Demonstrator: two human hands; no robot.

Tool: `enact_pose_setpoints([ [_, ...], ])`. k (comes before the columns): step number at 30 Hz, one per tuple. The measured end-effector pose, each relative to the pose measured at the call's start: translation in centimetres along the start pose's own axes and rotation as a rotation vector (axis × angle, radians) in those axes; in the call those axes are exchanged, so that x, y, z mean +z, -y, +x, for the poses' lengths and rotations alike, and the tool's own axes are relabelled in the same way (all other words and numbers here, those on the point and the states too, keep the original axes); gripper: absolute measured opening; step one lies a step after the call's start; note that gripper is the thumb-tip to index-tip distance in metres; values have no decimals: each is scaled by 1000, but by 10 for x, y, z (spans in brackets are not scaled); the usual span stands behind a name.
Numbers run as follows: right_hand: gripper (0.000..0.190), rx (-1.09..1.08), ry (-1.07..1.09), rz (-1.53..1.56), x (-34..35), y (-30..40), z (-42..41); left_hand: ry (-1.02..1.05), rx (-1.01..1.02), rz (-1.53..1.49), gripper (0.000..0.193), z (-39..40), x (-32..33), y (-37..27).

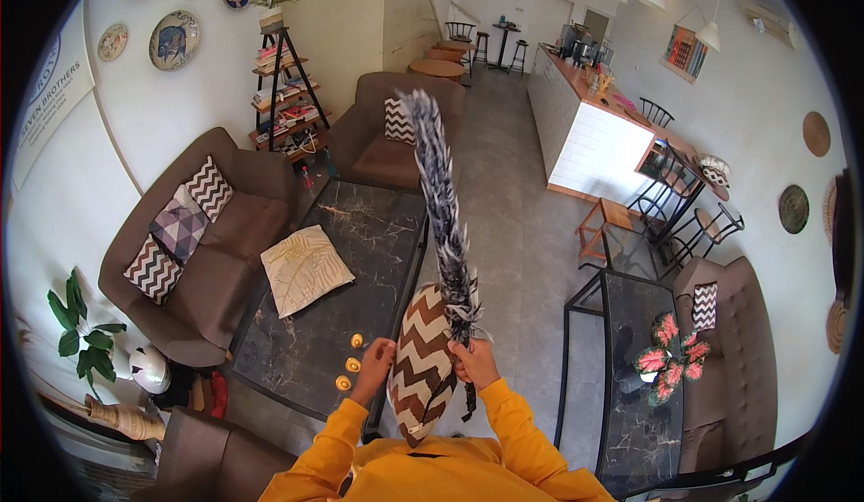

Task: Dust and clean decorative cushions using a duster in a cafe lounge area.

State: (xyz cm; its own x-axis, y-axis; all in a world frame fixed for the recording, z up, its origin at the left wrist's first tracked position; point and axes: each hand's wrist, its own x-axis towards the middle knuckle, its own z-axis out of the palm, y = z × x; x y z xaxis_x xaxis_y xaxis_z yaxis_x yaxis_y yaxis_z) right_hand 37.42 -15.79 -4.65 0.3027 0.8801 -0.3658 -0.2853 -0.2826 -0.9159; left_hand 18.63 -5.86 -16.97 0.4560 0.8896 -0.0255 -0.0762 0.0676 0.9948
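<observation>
My right hand (pixel 476 363) is closed around the dark handle of a long grey feather duster (pixel 439 198), which points up and away from me. Against my front is a brown and cream zigzag cushion (pixel 420 360), seen nearly edge-on, with a zip along its lower edge. My left hand (pixel 375 367) grips the cushion's left side. The duster's lower feathers hang at the cushion's right side. Left of the cushion, several small gold-coloured round objects (pixel 352 365) sit on the black marble-look table (pixel 317 360).
A beige leaf-pattern cushion (pixel 307 270) lies on that table. Brown sofas (pixel 223 286) stand left and beyond. To the right, a second dark table (pixel 641 434) bears a potted plant with pink leaves (pixel 665 367). Grey floor (pixel 503 232) runs between the tables towards a counter (pixel 601 137).
</observation>
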Motion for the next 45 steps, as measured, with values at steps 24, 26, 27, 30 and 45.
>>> enact_pose_setpoints([
  [24, 40, -151, -222, -506, -56, -56, 59, -263, -588, -658, 62, -33, -26, 62],
  [26, 44, 10, -193, -393, -65, -48, 48, -366, -578, -527, 62, -35, -18, 47],
  [27, 49, 169, -153, -281, -66, -41, 42, -362, -575, -525, 62, -33, -19, 46],
  [30, 51, 148, -170, -114, -61, -9, 18, -531, -522, -480, 60, -24, -26, 42],
  [45, 44, -391, -44, -748, 6, -61, -53, -882, -291, -563, 66, 91, -14, -42],
])
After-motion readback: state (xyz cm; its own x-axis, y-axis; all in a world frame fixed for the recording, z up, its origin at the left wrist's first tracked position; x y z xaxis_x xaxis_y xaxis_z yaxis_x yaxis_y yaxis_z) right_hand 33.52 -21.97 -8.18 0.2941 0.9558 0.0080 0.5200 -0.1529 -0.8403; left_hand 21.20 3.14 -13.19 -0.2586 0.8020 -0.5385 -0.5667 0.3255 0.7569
